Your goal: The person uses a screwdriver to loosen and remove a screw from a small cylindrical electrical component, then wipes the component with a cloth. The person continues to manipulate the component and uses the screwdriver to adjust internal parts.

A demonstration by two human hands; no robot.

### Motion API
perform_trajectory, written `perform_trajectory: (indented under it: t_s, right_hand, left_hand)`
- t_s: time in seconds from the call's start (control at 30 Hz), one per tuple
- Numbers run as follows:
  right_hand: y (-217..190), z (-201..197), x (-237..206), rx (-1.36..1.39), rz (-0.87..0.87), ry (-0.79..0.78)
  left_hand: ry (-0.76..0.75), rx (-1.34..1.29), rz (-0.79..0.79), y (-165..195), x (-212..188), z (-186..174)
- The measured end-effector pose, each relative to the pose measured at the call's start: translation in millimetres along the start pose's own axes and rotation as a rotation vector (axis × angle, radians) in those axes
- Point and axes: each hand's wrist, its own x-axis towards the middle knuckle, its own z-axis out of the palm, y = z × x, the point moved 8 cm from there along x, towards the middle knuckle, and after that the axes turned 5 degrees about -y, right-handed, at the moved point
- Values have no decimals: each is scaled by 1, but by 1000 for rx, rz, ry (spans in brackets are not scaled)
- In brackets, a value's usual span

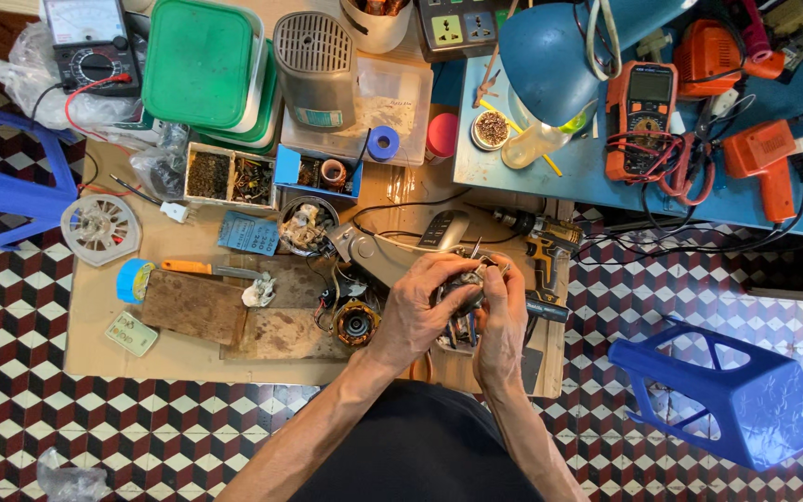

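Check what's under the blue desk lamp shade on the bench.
Under the blue lamp shade a clear plastic bottle with a yellow tip pokes out beside a small round tin of brown bits. The shade covers the bottle's top and the bench behind.

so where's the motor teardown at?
Already apart: a copper-wound stator and a grey housing lie on the cardboard. In hand: left hand and right hand grip a small dark part. What's left can't be told.
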Motion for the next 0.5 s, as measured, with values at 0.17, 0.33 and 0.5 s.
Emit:
perform_trajectory:
  t_s: [0.17,0.33,0.5]
  right_hand:
    - [-10,5,-11,-52,-58,-45]
    - [-24,11,-12,-80,-109,-181]
    - [-26,16,-6,-167,-68,-355]
  left_hand:
    - [69,152,68,5,-9,-2]
    - [73,116,9,-3,-9,-1]
    - [4,64,4,-8,-2,-7]
